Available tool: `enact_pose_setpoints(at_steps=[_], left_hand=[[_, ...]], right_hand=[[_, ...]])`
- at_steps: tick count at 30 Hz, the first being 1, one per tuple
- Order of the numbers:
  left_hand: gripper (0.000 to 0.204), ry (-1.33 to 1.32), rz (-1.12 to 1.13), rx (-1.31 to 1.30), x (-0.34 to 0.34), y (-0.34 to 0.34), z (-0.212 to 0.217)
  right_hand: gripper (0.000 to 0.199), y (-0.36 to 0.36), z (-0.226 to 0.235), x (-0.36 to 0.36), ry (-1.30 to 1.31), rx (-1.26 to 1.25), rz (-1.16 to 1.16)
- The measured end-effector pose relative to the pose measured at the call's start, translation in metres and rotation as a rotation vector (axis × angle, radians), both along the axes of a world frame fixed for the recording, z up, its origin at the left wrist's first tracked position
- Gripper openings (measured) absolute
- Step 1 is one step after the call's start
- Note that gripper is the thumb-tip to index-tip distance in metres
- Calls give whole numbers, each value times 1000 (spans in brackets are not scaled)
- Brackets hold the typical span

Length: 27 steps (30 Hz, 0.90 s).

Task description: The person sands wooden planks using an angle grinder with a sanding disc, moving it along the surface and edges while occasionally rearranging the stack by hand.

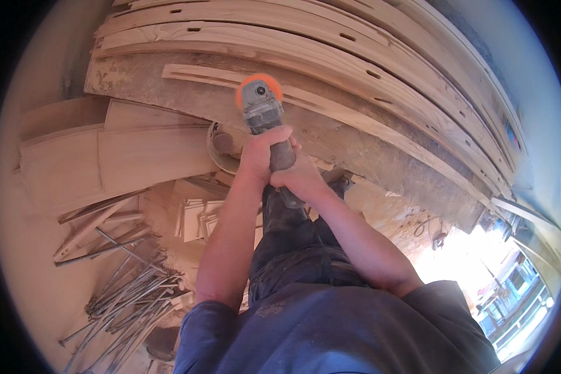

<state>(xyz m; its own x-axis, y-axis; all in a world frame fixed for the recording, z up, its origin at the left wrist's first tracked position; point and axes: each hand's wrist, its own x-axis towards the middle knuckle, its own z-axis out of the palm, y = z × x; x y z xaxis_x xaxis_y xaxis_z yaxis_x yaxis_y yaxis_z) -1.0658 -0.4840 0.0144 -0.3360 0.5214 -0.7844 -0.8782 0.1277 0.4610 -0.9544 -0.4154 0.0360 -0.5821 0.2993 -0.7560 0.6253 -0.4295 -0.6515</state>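
Observation:
An angle grinder (263, 111) with a grey head and an orange disc (275, 83) points away from me. My left hand (260, 149) is wrapped round its body just behind the head. Farther back, my right hand (299, 173) grips the dark rear part of the body. The disc lies over a narrow wooden strip (199, 75) on the workbench (146, 81); I cannot tell whether the two touch. The rear end of the grinder hangs over the near edge of the bench, above my legs.
Long slotted boards (280, 47) lie side by side across the far bench. Wide flat panels (124, 156) lean at left. Below them are a heap of metal rods (131, 302), stacked small wood pieces (199, 218) and a round container (221, 149). Bright light enters at lower right.

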Motion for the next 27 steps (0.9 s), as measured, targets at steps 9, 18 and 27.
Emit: enact_pose_setpoints(at_steps=[9,18,27], left_hand=[[23,-8,-100,2,102,44,-10],[20,45,-247,11,205,91,10],[22,-63,-23,44,152,74,-5]], right_hand=[[48,39,-6,109,-98,-31,17],[57,59,8,219,-22,-94,-301],[58,67,-6,152,37,-65,-5]])
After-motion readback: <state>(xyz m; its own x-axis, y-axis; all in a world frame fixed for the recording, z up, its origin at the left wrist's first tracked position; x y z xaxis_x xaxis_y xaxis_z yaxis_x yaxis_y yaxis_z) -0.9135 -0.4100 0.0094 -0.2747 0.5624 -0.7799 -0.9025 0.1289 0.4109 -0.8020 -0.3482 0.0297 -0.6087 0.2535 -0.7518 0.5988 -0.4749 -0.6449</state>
